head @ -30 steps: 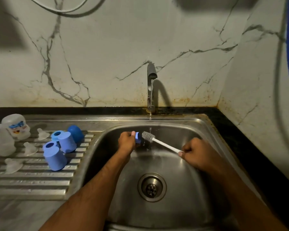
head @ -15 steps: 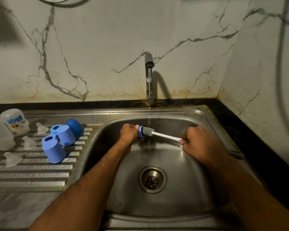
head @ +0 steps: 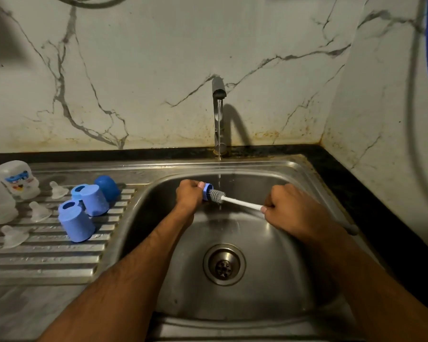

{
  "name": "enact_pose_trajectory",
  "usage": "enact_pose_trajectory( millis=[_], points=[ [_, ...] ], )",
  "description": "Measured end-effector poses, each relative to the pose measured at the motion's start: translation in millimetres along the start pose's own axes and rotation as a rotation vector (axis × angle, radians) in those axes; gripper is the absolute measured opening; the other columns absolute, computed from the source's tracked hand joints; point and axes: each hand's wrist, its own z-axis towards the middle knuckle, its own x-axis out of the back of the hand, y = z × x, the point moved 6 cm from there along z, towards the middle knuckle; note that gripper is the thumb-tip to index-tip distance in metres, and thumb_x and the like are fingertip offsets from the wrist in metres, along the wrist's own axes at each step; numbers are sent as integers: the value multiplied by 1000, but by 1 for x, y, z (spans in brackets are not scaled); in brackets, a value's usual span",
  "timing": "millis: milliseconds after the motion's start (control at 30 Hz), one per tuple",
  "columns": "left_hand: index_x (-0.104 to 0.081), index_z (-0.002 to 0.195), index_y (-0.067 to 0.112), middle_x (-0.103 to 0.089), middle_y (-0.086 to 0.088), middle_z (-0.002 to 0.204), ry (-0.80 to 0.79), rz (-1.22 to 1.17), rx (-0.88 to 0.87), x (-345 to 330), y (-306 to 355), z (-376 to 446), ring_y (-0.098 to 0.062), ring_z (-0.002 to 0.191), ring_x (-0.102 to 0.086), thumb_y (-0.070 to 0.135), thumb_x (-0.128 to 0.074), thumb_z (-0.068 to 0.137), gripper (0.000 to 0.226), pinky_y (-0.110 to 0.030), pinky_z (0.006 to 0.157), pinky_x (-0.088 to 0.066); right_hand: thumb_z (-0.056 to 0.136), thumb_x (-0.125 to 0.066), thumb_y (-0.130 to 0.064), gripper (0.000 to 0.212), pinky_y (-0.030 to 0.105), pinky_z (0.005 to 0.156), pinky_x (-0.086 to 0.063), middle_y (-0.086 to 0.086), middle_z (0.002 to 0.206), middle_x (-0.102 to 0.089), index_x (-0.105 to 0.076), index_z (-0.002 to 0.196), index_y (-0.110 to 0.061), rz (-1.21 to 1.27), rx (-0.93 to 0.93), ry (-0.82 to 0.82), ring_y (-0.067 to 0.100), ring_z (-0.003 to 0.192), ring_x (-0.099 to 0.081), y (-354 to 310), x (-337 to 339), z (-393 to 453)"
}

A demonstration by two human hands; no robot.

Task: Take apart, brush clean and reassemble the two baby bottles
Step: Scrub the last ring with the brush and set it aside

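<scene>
Over sink (head: 304, 176), under tap (head: 218, 90): L hand (head: 189, 195) fisted round blue bottle part (head: 207, 191); R hand (head: 292, 211) grips brush (head: 232, 199) handle (bristles at part's mouth).

The scene is dim and warm-toned, lit from in front of the wall. The tap (head: 218, 114) throws a curved shadow to its right. Soft glare streaks the sink (head: 257, 243) below it. Edges bow, perhaps from the wide lens.
</scene>
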Motion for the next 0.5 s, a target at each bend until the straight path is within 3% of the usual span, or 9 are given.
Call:
enact_pose_trajectory(
  millis=[133, 233, 333, 400, 500],
  points=[
    [-69, 107, -8, -69, -28, 103, -3, 23, 2, 0, -1, 0, -37, 98, -69, 10, -51, 102, 27, -50, 87, -58, 100, -57, -37, 14, 29, 74, -35, -9, 82, -45, -53, 92, -26, 12, 20, 19, 14, 83, -46, 1, 6, -2],
    [-69, 106, -7, -68, -27, 103, -46, 20, -16, -6, 1, -2, -36, 97, -69, 11, -50, 103, 26, -49, 88, -58, 101, -56, -36, 19, 30, 74, -41, -3, 92, -59, -64, 103, -20, -23, -26, 68, 16, 84, -53, 4, 5, -3],
    [-70, 101, -7, -69, -27, 101, -18, 0, -24, -4, 2, -1, -37, 97, -69, 11, -51, 102, 26, -50, 88, -58, 98, -61, -35, 17, 29, 76, -45, -2, 96, -63, -67, 102, -19, 32, -15, 8, 15, 88, -58, 3, -2, 0],
    [-69, 102, -6, -69, -26, 102, 32, -15, -16, 2, 2, 1, -37, 98, -69, 12, -51, 102, 25, -51, 88, -58, 96, -64, -36, 13, 28, 75, -41, -6, 89, -56, -63, 94, -23, 64, 35, -12, 15, 89, -56, 4, -1, 0],
    [-66, 108, -8, -68, -26, 106, 17, -13, -6, 0, 3, 1, -36, 99, -69, 12, -51, 102, 26, -50, 87, -58, 97, -63, -36, 12, 27, 70, -35, -12, 80, -43, -60, 92, -26, 110, 36, 87, 12, 83, -48, 10, 6, -4]
  ],
)
